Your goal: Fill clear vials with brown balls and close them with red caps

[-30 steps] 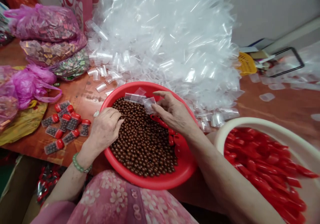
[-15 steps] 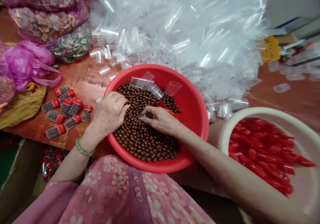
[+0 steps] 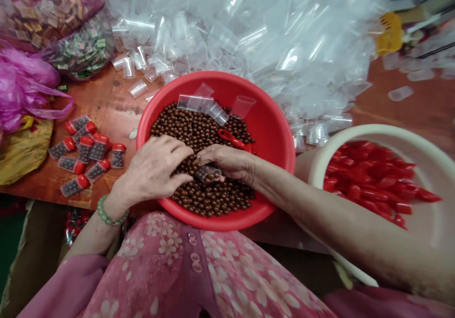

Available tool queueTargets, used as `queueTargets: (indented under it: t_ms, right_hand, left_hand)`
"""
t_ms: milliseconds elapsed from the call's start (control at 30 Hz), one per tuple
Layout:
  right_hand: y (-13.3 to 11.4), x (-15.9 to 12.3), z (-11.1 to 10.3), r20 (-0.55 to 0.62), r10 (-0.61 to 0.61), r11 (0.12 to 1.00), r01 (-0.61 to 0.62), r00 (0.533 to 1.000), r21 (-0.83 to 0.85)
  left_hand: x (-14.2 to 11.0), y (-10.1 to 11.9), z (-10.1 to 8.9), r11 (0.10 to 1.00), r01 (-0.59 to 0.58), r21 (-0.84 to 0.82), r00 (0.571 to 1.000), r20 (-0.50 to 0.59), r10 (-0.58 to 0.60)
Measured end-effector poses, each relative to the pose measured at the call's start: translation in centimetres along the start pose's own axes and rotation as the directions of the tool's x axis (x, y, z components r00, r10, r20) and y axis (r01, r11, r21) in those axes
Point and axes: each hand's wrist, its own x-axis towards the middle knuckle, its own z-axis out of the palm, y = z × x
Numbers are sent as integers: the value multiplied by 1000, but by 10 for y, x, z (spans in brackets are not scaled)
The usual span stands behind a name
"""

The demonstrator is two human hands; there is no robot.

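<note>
A red basin (image 3: 282,152) holds many shiny brown balls (image 3: 209,204). My right hand (image 3: 231,161) is in the basin, closed around a small clear plastic tube (image 3: 206,173) that has brown balls inside; its mouth points toward the lower right. My left hand (image 3: 156,166) reaches over the basin's left side, thumb and fingers apart, its fingertips close to the tube's left end. Behind my right hand a red scoop-like piece (image 3: 232,139) rests on the balls. Several empty clear tubes (image 3: 217,113) lie at the basin's far side.
Filled tubes with red caps (image 3: 85,148) lie on the table (image 3: 110,112) to the left. A large heap of clear tubes (image 3: 256,38) rises behind the basin. At right stands a cream tub (image 3: 316,166) of red plastic pieces (image 3: 369,180). Pink bags (image 3: 31,78) sit at far left.
My right hand has turned over, and the tube in it now shows balls inside. My left hand has opened its fingers and moved closer to the tube. The view has shifted slightly.
</note>
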Motion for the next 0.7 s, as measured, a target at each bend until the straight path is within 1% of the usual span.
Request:
queueTargets:
  t_ms: [67,100,167,233,267,300,367,467,500,533,567,600,667,700]
  right_hand:
    - [0,0,2,15,10,999,-11,1000,52]
    - [0,0,4,23,13,997,-14,1000,76]
    - [-1,-1,8,34,10,993,-14,999,120]
    - [-2,-3,13,35,-4,987,-2,999,158]
    - [-3,-4,15,30,-16,985,11,999,174]
    - [-5,-6,16,21,-34,982,29,999,188]
    - [-8,-11,17,-11,-83,975,84,996,205]
    - [-11,-20,13,-69,-166,963,177,984,203]
    - [-12,-23,11,-84,-200,962,212,976,171]
    - [-13,-26,8,-96,-247,961,257,964,104]
    - [-14,-29,6,-106,-311,950,313,944,-2]
    - [-15,-31,5,-112,-388,918,373,915,-137]
    - [-17,-37,2,-98,-541,792,467,835,-394]
    - [-18,-40,1,-88,-598,732,498,797,-466]
  left_hand:
    - [0,9,0,995,-59,-80,993,96,67]
    - [1,13,1,994,-61,-92,991,114,72]
    - [4,21,6,997,-35,-74,994,105,42]
    - [9,25,11,998,-8,-66,998,58,12]
    - [11,25,13,996,-1,-94,1000,26,4]
    - [12,25,14,989,2,-149,1000,-11,-4]
    - [15,22,14,951,15,-309,995,-93,-46]
    - [16,18,9,846,33,-532,973,-175,-148]
    - [16,17,7,817,33,-576,969,-182,-168]
    - [15,17,5,795,37,-605,969,-172,-176]
    - [14,17,3,779,46,-625,973,-150,-178]
    - [14,17,2,765,61,-641,975,-124,-182]
    - [12,17,0,747,108,-656,973,-86,-216]
    - [11,17,0,740,129,-660,969,-74,-235]
